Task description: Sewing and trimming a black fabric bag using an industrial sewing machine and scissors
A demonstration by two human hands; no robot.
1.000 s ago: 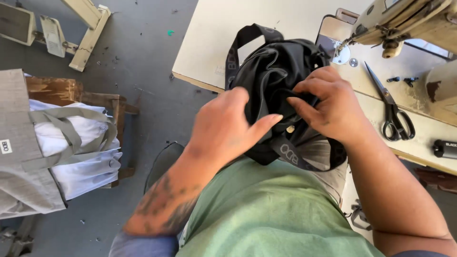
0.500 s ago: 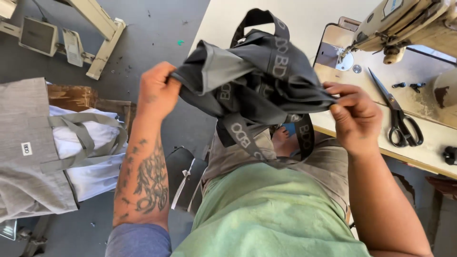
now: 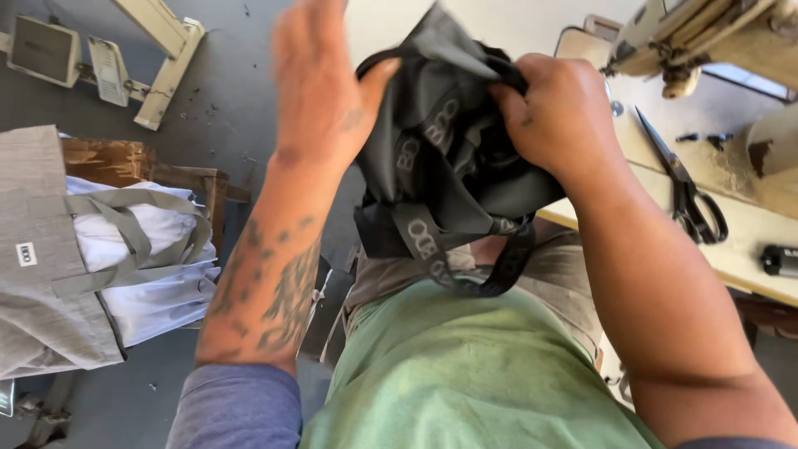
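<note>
- The dark grey fabric bag with printed webbing straps was held up in the air between the person's two hands, over the lap and just off the near left corner of the pale sewing table; nothing carried it but the hands.
- Right hand was clenched on a bunched fold at the bag's upper right, knuckles toward the camera.
- Left hand was flat and open, fingers spread, palm pressed against the bag's left side; not gripping.
- The bag hung roughly upright, long axis running from the peak between the hands down to the lap, one black strap loop drooping below.
- The right hand bore the weight; the left only touched.
- Black-handled scissors lay on the table, well right of the bag.
- A light grey tote with folded white cloth sat on a wooden stand, left, apart.
</note>
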